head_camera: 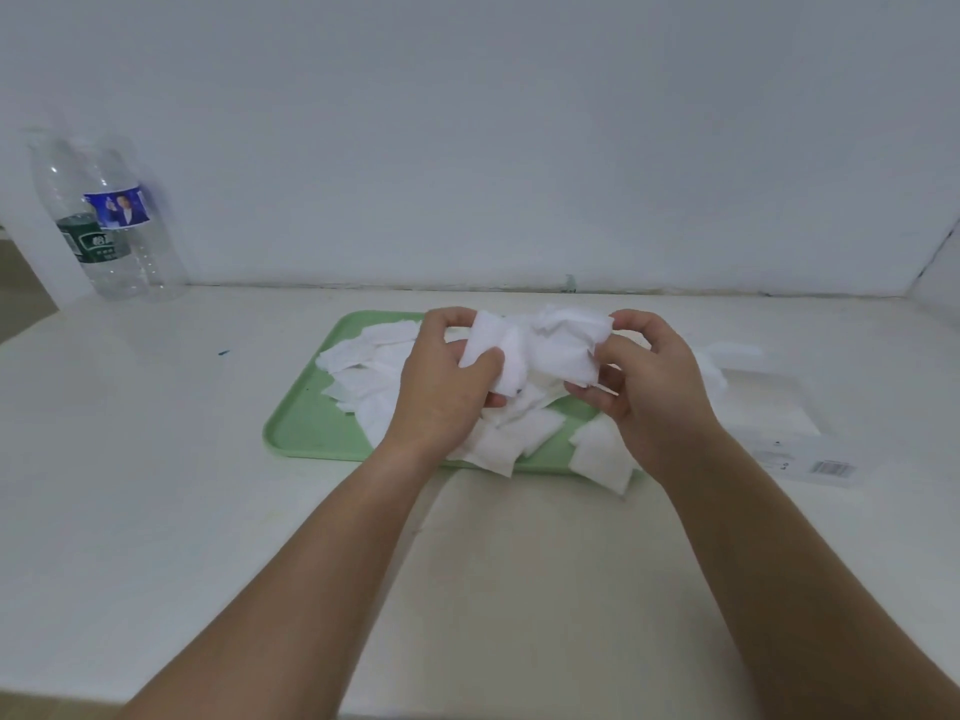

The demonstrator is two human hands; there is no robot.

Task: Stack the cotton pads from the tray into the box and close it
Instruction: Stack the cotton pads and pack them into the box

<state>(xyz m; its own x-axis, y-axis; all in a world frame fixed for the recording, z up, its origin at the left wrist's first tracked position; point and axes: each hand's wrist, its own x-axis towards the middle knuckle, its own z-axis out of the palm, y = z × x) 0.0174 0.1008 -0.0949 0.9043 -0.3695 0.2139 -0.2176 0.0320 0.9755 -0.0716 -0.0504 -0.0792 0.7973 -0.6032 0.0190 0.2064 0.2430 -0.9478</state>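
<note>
- Centre frame: the tray [298,431] is a flat pastel mint green, no pattern.
- Heaped over it, the cotton pads [366,350] are plain white throughout.
- Right side: the box [779,407] looks see-through and whitish, with a black-and-white striped barcode [832,467] on its near corner.
- Upper left: two clear bottles [122,275], one with a blue label [120,207], one with a dark green label [93,246] lettered in white.
- The table [156,459] is creamy off-white, with a tiny teal speck [223,351] left of centre.
- The wall [467,148] is pale blue-grey and unpatterned.
</note>
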